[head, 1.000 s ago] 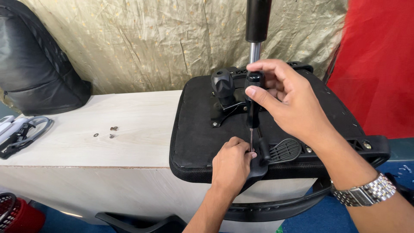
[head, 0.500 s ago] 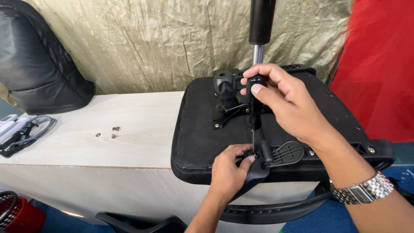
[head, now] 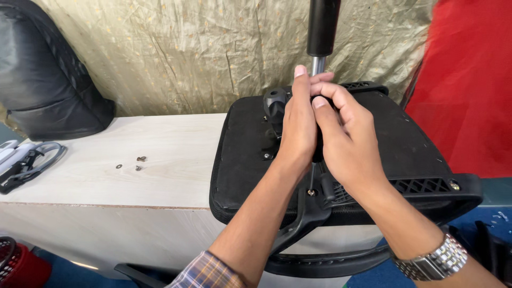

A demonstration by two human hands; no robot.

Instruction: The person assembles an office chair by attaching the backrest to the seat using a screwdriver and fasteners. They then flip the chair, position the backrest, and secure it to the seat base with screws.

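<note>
An upturned black chair seat (head: 405,144) lies on a pale wooden bench (head: 170,144), and its gas cylinder (head: 322,26) stands straight up. My left hand (head: 298,125) and my right hand (head: 344,138) are pressed together around the handle of a screwdriver, which they hide. Its thin shaft (head: 311,178) runs down from them to a screw (head: 311,192) in the black bracket at the seat's near edge. The black mechanism knob (head: 274,101) sits just left of my left hand. A metal watch (head: 434,258) is on my right wrist.
Loose small screws and a washer (head: 136,162) lie on the bench left of the seat. A black padded backrest (head: 48,80) leans at the far left, above a white and black part (head: 24,162). Red cloth (head: 469,80) hangs on the right.
My left hand has left the screw at the seat's near edge and risen to join my right hand on the tool's handle. The view has shifted slightly.
</note>
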